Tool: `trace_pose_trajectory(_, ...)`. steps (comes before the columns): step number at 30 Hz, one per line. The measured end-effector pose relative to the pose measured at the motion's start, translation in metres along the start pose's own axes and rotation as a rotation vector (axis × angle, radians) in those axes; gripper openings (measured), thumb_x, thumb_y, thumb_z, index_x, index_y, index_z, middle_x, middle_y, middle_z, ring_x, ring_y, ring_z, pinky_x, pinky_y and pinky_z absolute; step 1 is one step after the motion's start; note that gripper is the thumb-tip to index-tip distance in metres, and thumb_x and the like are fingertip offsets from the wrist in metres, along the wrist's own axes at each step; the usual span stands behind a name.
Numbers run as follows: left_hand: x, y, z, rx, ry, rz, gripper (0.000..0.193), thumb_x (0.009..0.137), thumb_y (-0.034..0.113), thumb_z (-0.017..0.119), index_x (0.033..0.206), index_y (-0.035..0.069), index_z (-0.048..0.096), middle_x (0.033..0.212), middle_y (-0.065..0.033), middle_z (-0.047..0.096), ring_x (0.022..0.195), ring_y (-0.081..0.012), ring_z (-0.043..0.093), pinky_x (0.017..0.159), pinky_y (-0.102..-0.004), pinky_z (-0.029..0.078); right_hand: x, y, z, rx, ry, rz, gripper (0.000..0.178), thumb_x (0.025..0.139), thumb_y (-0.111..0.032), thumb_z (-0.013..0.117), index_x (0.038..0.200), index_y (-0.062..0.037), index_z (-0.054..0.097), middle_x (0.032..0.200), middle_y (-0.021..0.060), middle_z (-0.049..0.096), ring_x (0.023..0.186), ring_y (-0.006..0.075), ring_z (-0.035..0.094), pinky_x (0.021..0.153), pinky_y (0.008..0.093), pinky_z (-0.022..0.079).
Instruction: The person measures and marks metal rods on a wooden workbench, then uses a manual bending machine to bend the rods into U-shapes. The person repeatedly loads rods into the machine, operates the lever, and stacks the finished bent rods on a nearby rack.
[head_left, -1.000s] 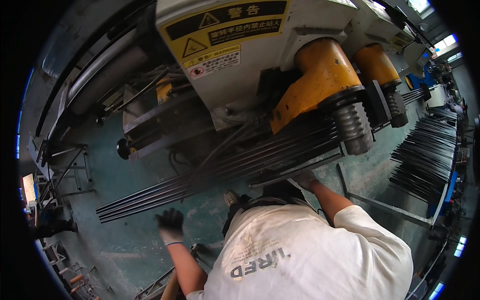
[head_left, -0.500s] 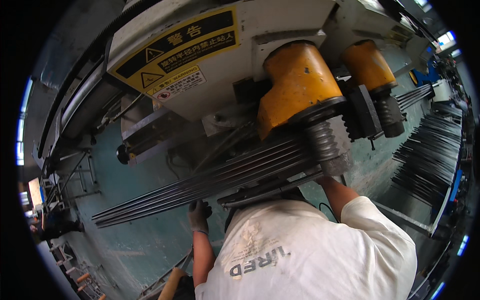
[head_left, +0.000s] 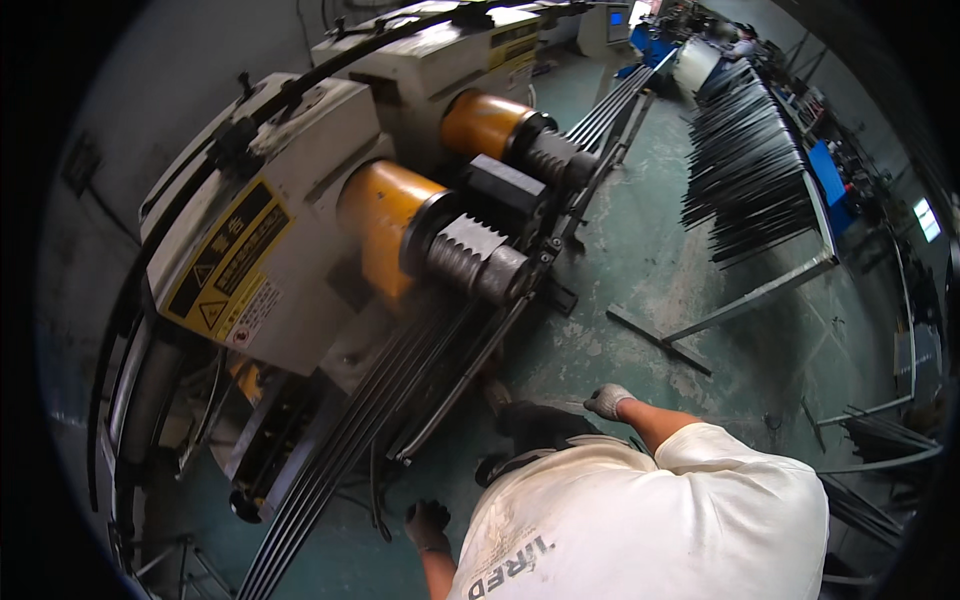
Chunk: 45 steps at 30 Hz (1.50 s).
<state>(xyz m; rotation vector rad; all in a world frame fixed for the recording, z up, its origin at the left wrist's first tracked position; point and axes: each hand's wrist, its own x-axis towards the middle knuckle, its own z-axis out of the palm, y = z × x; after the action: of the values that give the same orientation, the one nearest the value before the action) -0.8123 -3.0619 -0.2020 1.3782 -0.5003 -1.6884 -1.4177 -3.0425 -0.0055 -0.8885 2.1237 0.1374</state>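
My left hand [head_left: 428,525], in a dark grey glove, hangs beside the lower end of several long dark metal tubes [head_left: 345,440], apart from them. Its fingers look loosely apart with nothing in them. At the waist, over the green floor, my right hand [head_left: 605,402] wears a lighter glove; its fingers are curled in and no object shows in them. The tubes run up into a large pale machine [head_left: 310,130], under its orange cylindrical head [head_left: 395,210]. A ridged steel die [head_left: 480,260] sticks out from that head.
A second orange head [head_left: 490,118] stands farther along, with more tubes [head_left: 610,110] beyond it. A narrow metal rail [head_left: 455,390] edges the machine. To the right, a rack frame [head_left: 750,300] carries many dark rods [head_left: 750,165]. A floor bar [head_left: 660,340] lies near its foot.
My view has swung right, so the machine now sits farther left and the rod rack shows more fully. My right hand, earlier hidden beside the die, is now at my waist, away from the machine.
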Motion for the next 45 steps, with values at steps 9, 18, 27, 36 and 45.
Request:
trace_pose_trajectory(9, 0.018, 0.117, -0.066, -0.017, 0.15, 0.302, 0.023, 0.112, 0.03, 0.061, 0.122, 0.012, 0.07, 0.115, -0.0192, 0.073, 0.1, -0.0383, 0.07, 0.089, -0.0567, 0.054, 0.048, 0.038, -0.018, 0.036, 0.188, 0.029, 0.053, 0.1, -0.051, 0.075, 0.128, -0.0065, 0.085, 0.132, 0.024, 0.081, 0.128, 0.0423, 0.077, 0.11, 0.0507, 0.06)
trace_pose_trajectory(18, -0.114, 0.36, 0.088, -0.41, 0.45, 0.783, 0.029, 0.11, 0.025, 0.068, 0.133, 0.007, 0.071, 0.129, -0.0195, 0.075, 0.119, -0.0363, 0.069, 0.108, -0.0584, 0.051, 0.032, -0.043, -0.331, 0.474, 1.052, -0.168, 0.043, 0.1, -0.044, 0.074, 0.118, -0.0077, 0.085, 0.118, 0.0255, 0.082, 0.115, 0.0445, 0.078, 0.102, 0.0511, 0.061)
trace_pose_trajectory(27, -0.242, 0.529, 0.279, -0.331, 0.271, 1.185, 0.041, 0.111, 0.026, 0.07, 0.144, 0.002, 0.071, 0.141, -0.0191, 0.076, 0.135, -0.034, 0.069, 0.124, -0.056, 0.048, -0.011, -0.159, -0.507, -0.038, 1.364, -0.382, 0.069, 0.104, -0.057, 0.076, 0.154, -0.0096, 0.069, 0.167, 0.0168, 0.061, 0.159, 0.038, 0.051, 0.134, 0.0501, 0.04)
trace_pose_trajectory(36, -0.26, 0.601, 0.418, 0.396, 0.472, 1.326, 0.054, 0.117, 0.03, 0.059, 0.158, -0.005, 0.064, 0.143, -0.0184, 0.074, 0.125, -0.0253, 0.076, 0.112, -0.039, 0.061, 0.011, -0.218, -0.581, -0.301, 1.431, -0.201, 0.108, 0.112, -0.075, 0.047, 0.186, -0.005, 0.011, 0.195, 0.0174, 0.005, 0.179, 0.0404, 0.011, 0.145, 0.0519, 0.008)
trace_pose_trajectory(45, -0.228, 0.672, 0.493, 1.166, 0.512, 1.754, 0.083, 0.118, 0.071, 0.044, 0.145, 0.0, 0.075, 0.135, -0.0164, 0.081, 0.123, -0.0316, 0.08, 0.116, -0.0495, 0.062, -0.106, -0.26, -0.664, -0.127, 1.67, -0.561, 0.098, 0.108, -0.038, 0.074, 0.18, 0.0062, 0.024, 0.192, 0.027, 0.009, 0.178, 0.0384, 0.013, 0.144, 0.0525, 0.016)
